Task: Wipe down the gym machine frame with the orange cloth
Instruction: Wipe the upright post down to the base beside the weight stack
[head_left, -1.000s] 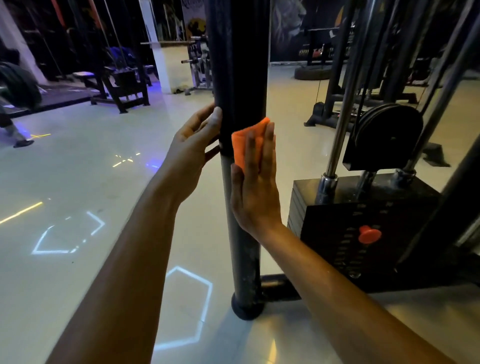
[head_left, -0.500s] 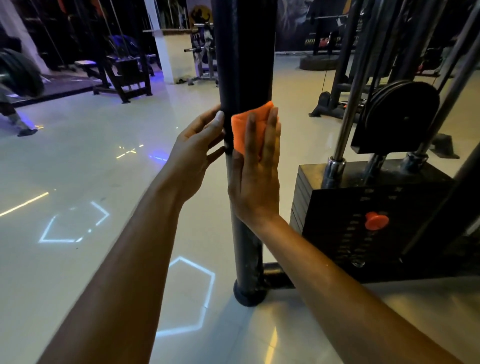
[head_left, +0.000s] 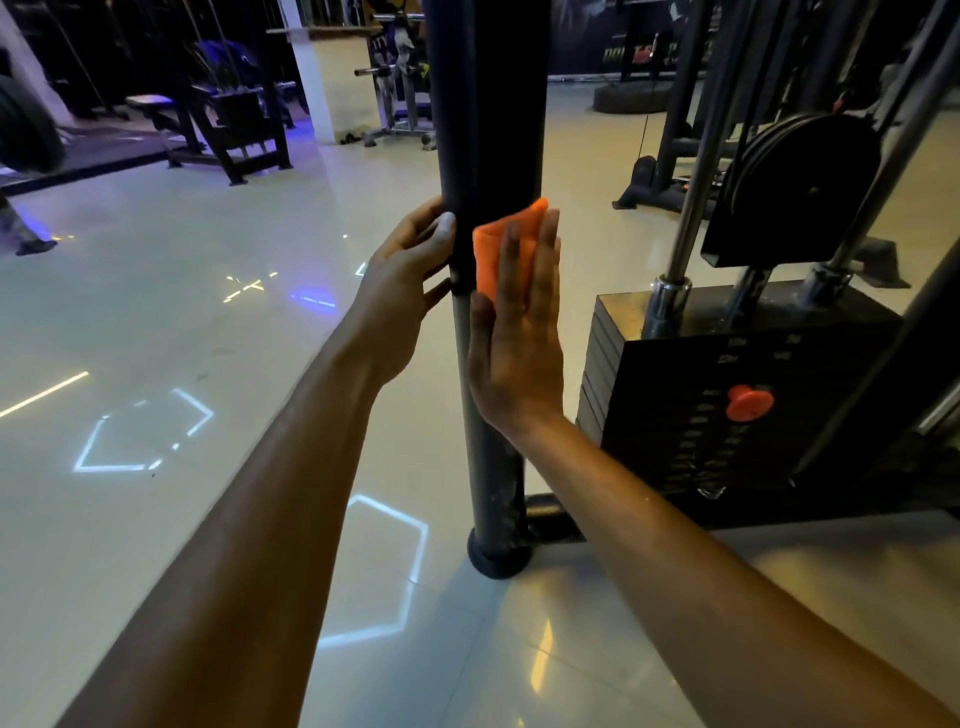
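A black upright post (head_left: 491, 104) of the gym machine frame rises in the centre of the head view, narrowing to a thinner grey section below. My right hand (head_left: 519, 338) lies flat with straight fingers against the post and presses the folded orange cloth (head_left: 501, 249) onto it. The cloth shows between and above my fingers. My left hand (head_left: 408, 291) rests on the post's left side at the same height, its fingers loosely bent around the edge and the fingertips hidden behind the post.
A black weight stack (head_left: 727, 395) with an orange selector pin (head_left: 748, 402) stands right of the post, with chrome guide rods (head_left: 696, 182) and a pulley (head_left: 805, 171) above. The post's round foot (head_left: 496, 556) sits on a glossy tiled floor. Benches and racks (head_left: 228, 124) stand far left.
Both hands have slid slightly up the post with the cloth. The view has shifted a little, so the weight stack sits lower and farther right.
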